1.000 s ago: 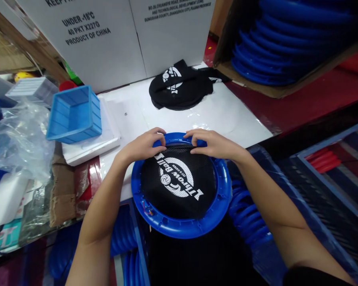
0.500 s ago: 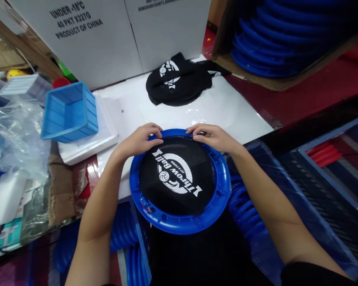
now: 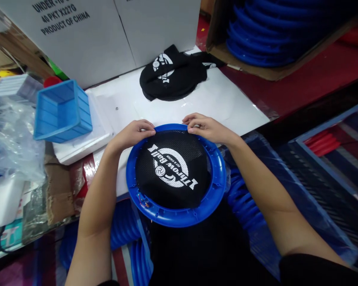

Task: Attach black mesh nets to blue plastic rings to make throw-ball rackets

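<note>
A blue plastic ring (image 3: 207,210) is held low in front of me, over the table's near edge. Inside it lies a round black mesh (image 3: 181,194) printed with white "Throw Ball" lettering. My left hand (image 3: 139,133) has its fingers and thumb closed on the mesh edge at the ring's upper left. At the upper right, my right hand (image 3: 204,128) pinches the edge of the mesh against the ring, its fingers curled. A small part with thin wires (image 3: 144,203) sits in the ring's lower left.
More black mesh pieces (image 3: 174,85) lie on the white tabletop (image 3: 226,99). A blue bin (image 3: 64,115) stands at left, near a plastic bag (image 3: 14,143). Behind are a white carton (image 3: 98,43) and a box of stacked blue rings (image 3: 256,47). Loose blue rings (image 3: 244,202) lie below.
The mesh's upper edge has been drawn away from me onto the ring's far side, and both hands moved with it. The whole view has shifted slightly.
</note>
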Demonstrator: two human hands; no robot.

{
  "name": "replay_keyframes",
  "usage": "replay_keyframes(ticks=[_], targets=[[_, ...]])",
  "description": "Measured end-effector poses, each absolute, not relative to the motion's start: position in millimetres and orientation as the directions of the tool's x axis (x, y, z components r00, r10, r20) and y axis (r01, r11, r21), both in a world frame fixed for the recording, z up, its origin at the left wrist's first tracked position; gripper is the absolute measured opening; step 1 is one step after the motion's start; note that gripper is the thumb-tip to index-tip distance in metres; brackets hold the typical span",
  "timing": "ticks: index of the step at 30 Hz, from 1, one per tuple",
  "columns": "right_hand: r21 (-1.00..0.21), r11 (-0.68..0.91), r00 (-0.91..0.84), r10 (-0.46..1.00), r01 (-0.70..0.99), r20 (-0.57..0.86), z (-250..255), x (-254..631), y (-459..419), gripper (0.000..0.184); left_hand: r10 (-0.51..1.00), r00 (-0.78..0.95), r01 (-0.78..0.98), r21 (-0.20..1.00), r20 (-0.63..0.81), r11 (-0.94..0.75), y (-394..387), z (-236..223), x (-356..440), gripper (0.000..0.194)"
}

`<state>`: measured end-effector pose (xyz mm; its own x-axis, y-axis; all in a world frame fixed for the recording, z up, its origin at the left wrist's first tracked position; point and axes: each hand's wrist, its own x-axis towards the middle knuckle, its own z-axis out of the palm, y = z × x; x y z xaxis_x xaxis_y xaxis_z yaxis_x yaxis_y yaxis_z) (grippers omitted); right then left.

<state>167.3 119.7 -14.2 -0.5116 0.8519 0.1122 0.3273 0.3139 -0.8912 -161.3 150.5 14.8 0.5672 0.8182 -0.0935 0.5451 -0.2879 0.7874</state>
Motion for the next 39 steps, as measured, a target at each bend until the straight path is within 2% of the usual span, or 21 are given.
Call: replay_keyframes(ticks=[6,15,23,29,31,33,36,39], targets=[[-0.861,0.346,-0.553,0.828,0.372,0.093,-17,170,127,0.023,0.821,0.562,0.535,0.801,-0.101,-0.268,155,12,-162,0.026],[-0.875,0.334,-0.642,0.766,0.35,0.036,-8,176,137,0.024,0.807,0.576,0.532,0.809,-0.129,-0.25,160,9,-166,0.026],[-0.801,0.468,-0.616,0.771,0.373,0.163,-16,173,133,0.021,0.789,0.6,0.55,0.784,-0.129,-0.29,156,11,-164,0.025],[-0.866,0.369,-0.558,0.819,0.337,0.132,-11,168,128,0.017,0.799,0.591,0.565,0.766,-0.115,-0.308,153,13,-161,0.021],[-0.849,0.382,-0.544,0.828,0.364,0.139,-6,163,126,0.018,0.802,0.592,0.563,0.756,-0.086,-0.334,150,13,-159,0.023],[-0.778,0.465,-0.552,0.813,0.422,0.186,-1,156,122,0.019,0.802,0.597,0.557,0.725,-0.012,-0.404,146,15,-156,0.023],[-0.66,0.582,-0.575,0.773,0.476,0.267,1,147,114,0.015,0.769,0.622,0.545,0.626,0.145,-0.558,139,17,-149,0.018],[-0.611,0.622,-0.556,0.763,0.49,0.33,-3,142,108,0.012,0.72,0.655,0.526,0.546,0.228,-0.651,134,17,-143,0.018]])
